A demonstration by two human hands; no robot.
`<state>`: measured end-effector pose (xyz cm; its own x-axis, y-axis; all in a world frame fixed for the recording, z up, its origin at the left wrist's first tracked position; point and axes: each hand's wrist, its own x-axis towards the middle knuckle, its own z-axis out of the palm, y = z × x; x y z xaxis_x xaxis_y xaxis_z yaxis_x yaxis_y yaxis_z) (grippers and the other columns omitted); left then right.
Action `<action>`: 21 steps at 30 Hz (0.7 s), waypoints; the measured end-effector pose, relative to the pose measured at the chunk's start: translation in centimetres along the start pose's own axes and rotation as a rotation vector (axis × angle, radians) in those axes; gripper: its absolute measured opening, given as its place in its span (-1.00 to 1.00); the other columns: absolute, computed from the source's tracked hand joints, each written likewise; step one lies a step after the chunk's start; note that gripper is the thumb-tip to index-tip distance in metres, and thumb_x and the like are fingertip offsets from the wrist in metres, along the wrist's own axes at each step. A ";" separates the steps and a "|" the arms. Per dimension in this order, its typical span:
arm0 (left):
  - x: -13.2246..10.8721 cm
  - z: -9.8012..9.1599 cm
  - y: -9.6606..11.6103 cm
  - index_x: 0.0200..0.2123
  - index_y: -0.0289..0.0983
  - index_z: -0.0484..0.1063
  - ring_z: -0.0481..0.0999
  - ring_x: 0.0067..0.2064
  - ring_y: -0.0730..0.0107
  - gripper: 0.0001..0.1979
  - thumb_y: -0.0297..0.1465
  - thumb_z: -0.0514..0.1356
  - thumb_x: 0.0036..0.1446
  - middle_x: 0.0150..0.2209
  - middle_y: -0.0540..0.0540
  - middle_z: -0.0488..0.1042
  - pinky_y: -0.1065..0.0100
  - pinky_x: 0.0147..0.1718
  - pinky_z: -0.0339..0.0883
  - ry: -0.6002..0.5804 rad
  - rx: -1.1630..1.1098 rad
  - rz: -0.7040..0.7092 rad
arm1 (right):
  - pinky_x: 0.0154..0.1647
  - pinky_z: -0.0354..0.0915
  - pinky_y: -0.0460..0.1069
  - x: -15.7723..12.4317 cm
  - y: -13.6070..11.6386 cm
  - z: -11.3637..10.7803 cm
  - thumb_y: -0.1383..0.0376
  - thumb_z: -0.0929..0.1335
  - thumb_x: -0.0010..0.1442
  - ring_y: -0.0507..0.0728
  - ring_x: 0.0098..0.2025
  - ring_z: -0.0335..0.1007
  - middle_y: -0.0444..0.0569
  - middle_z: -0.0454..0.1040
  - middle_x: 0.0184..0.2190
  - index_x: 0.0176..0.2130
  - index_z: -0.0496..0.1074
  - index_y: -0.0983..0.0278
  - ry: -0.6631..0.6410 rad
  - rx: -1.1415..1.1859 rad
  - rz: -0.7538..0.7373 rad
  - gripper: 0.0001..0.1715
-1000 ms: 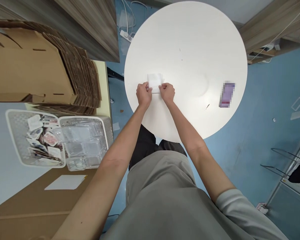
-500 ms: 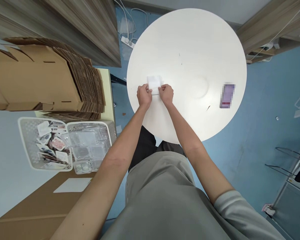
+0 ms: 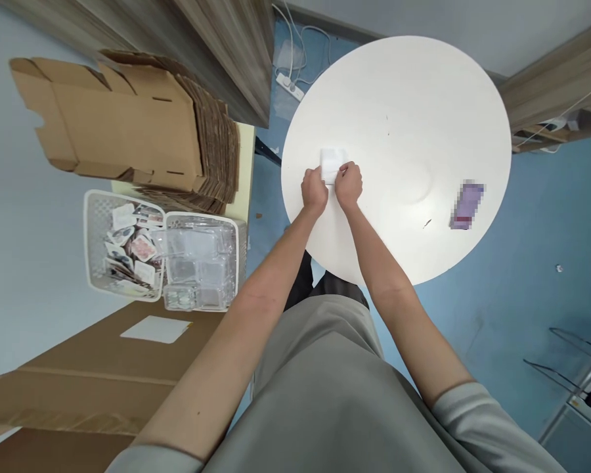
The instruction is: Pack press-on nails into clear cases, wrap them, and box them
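Note:
On the left part of the round white table (image 3: pixel 404 85) lies a small white square packet (image 3: pixel 331 164), flat and pale against the tabletop. My left hand (image 3: pixel 315 190) is closed at its lower left edge, fingers curled in. At the lower right edge my right hand (image 3: pixel 349 186) pinches it between thumb and fingers. Both hands rest low over the table, a small gap between them. Fine detail of the packet is lost in the glare, and my fingers cover its near corners.
A purple pixelated object (image 3: pixel 467 205) lies at the table's right side. Left of the table are stacked flat cardboard boxes (image 3: pixel 132 125), a white basket of cards (image 3: pixel 89 263) and another basket of clear plastic boxes (image 3: pixel 242 256). A power strip (image 3: pixel 290 87) sits on the floor.
The camera view has shifted, so the table and baskets appear displaced. Both hands stay at the packet's near edge; the right fingers have curled slightly further over its right side.

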<state>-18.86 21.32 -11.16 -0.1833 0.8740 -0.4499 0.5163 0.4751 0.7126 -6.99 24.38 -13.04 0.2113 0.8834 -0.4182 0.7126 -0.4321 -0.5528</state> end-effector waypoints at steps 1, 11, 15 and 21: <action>-0.5 -0.1 0.0 0.24 -0.21 0.61 0.61 0.31 -0.08 -0.58 -0.58 0.17 0.42 0.29 -0.28 0.58 -0.01 0.34 0.49 -0.014 0.008 0.016 | 0.24 0.53 0.35 -0.3 -0.5 -0.2 0.22 0.15 0.64 0.38 0.13 0.58 0.19 0.55 0.18 0.12 0.49 0.17 -0.005 -0.013 0.015 -0.63; -6.3 -6.9 -0.4 0.32 -0.27 0.61 0.55 0.46 -0.04 -0.57 -0.49 0.18 0.49 0.51 -0.33 0.46 -0.02 0.50 0.40 0.019 -0.029 0.140 | 0.27 0.49 0.33 -3.3 -5.3 -4.7 0.33 0.21 0.59 0.44 0.18 0.62 0.35 0.52 0.28 0.14 0.53 0.31 -0.177 -0.436 -0.092 -0.64; -6.2 -13.5 -1.1 0.27 -0.21 0.63 0.56 0.46 0.02 -0.60 -0.48 0.21 0.45 0.43 -0.27 0.54 0.07 0.51 0.41 0.253 -0.012 0.195 | 0.27 0.49 0.24 -5.3 -11.0 -4.6 0.29 0.25 0.60 0.43 0.25 0.61 0.45 0.43 0.36 0.32 0.45 0.42 -0.235 -0.613 -0.154 -0.55; -4.3 -25.0 -2.6 0.34 -0.27 0.56 0.51 0.49 -0.04 -0.54 -0.44 0.27 0.42 0.41 -0.34 0.55 0.01 0.58 0.27 0.494 0.128 0.173 | 0.28 0.54 0.27 -11.2 -21.3 -0.4 0.24 0.20 0.65 0.44 0.25 0.62 0.42 0.42 0.41 0.67 0.08 0.36 -0.320 -0.512 -0.493 -0.25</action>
<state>-40.30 18.85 2.35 -0.4428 0.8966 -0.0028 0.6657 0.3308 0.6689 -24.27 23.75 3.74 -0.3581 0.8227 -0.4414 0.9107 0.2034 -0.3596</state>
